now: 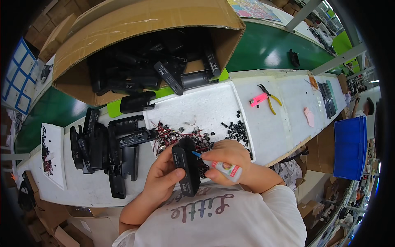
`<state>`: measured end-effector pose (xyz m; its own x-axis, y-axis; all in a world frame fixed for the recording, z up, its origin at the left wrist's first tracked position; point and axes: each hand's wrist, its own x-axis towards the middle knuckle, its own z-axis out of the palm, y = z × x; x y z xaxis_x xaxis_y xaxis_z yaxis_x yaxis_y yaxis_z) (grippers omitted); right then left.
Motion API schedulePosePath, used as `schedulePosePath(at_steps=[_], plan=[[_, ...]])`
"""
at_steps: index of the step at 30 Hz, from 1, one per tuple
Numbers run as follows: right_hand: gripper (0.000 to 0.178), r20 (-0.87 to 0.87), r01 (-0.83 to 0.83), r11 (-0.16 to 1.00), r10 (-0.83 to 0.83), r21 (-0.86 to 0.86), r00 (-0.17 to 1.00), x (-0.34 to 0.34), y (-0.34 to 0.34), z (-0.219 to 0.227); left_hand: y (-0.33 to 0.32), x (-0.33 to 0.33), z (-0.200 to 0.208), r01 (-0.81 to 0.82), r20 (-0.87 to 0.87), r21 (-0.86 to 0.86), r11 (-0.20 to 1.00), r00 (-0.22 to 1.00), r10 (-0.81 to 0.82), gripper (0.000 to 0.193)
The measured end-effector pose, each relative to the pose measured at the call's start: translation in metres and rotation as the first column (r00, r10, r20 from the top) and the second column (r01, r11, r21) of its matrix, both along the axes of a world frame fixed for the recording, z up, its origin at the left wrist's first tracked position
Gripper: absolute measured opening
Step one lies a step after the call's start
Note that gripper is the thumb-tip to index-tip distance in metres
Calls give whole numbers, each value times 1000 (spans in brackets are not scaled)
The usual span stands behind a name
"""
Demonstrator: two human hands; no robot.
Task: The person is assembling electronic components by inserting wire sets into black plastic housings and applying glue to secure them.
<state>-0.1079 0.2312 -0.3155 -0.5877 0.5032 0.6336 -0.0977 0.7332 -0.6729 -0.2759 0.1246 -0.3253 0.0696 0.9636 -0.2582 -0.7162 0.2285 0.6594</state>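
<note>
Head view: left hand (162,175) gripping a black casing (187,171), tilted, over the near side of a white foam tray (201,99); right hand (226,153) wrapped round a white squeeze bottle (228,170), its blue nozzle (196,154) at the casing's side, contact unclear; red-wired small parts (163,133) in the tray; other black casings (98,142) piled leftward, yellow-handled pliers (271,100) off right

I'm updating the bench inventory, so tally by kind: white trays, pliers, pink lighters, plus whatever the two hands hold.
White trays: 2 (large tray, small tray)
Yellow-handled pliers: 1
Pink lighter: 1
White bottle in right hand: 1
Black housing in left hand: 1
Total: 6
</note>
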Motion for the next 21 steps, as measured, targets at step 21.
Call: schedulePosePath(at_steps=[21], plan=[[27,613,346,896,-443,278,655,8,73,-15,-16,-21,-26,-197,359,180,964,925,122,99]])
